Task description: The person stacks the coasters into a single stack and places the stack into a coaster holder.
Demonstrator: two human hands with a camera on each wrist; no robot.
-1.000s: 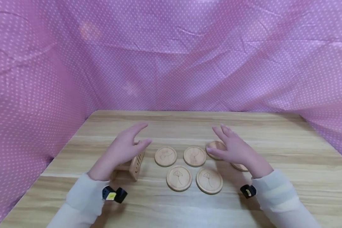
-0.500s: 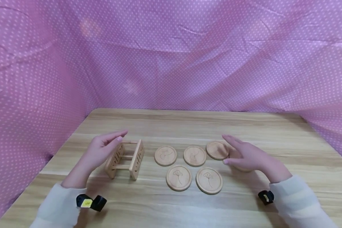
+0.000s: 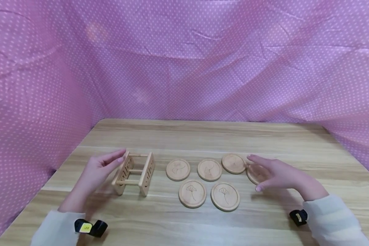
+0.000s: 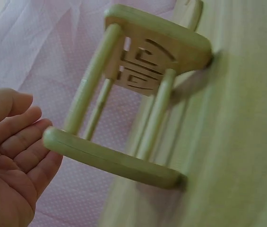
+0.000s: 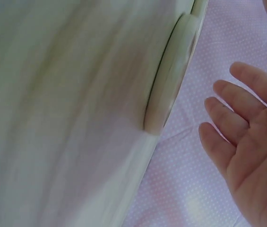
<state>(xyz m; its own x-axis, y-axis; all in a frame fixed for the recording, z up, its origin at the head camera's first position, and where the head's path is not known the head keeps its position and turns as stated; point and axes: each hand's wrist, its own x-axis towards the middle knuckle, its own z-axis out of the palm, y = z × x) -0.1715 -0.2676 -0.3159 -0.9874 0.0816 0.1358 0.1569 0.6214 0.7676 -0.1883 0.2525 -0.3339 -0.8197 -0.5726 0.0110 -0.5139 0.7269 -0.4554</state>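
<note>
A wooden coaster rack [image 3: 147, 174], with two cut-out side panels joined by rods, stands upright on the left of the table. My left hand [image 3: 93, 172] is beside its left panel, fingers loosely bent and holding nothing. In the left wrist view the fingertips come close to the rack's end panel [image 4: 109, 158]; whether they touch, I cannot tell. My right hand [image 3: 281, 176] hovers with fingers spread over the rightmost round wooden coaster [image 3: 256, 173], partly hiding it. The right wrist view shows a coaster [image 5: 171, 71] edge-on, apart from the fingers.
Several more round coasters lie flat between the hands: back-row coasters [image 3: 178, 169], [image 3: 209, 170] would be named singly, a third coaster [image 3: 234, 163], and two front coasters with engraved ginkgo leaves, left coaster [image 3: 192, 194] and right coaster [image 3: 225, 196]. Pink dotted cloth [image 3: 184, 68] hangs behind the wooden table [image 3: 184, 225].
Both hands have moved apart and lower: the left one outward to the rack's left side, uncovering the rack, the right one rightward over the rightmost coaster. Rack and coasters stay in place.
</note>
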